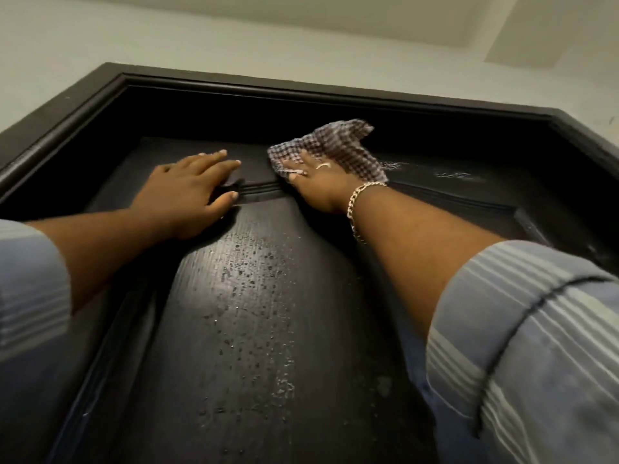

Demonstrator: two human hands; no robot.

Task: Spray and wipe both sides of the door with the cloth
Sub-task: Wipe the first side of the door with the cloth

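**Cloth pressed to the upper part of a wet dark door**

The door [254, 329] is dark, nearly black, with a wood-grain surface and raised panel mouldings. Seen from below, it fills most of the view, its top at the far end. Droplets of liquid [249, 272] bead down the middle of the long centre panel, and a wet smear shines on the upper right part, to the right of the cloth.

The cloth [338, 147] is small, checked in dark and pale squares, and crumpled. It lies against the door's upper section, just above the horizontal moulding, with one corner lifting toward the top of the door.

The right hand [318, 182] lies flat on the cloth with its fingers spread and straight, pressing it to the door rather than gripping it. It wears a ring [322, 166] and a chain bracelet [360, 202] at the wrist. The left hand [191, 192] rests flat on the door to the left of the cloth, fingers straight and holding nothing, with a gap between the two hands.

A dark door frame [83, 92] runs along the left, far and right edges, close above the cloth. Beyond it are a pale wall [100, 35] and ceiling [368, 11]. Rolled striped sleeves [522, 323] sit at the near corners.
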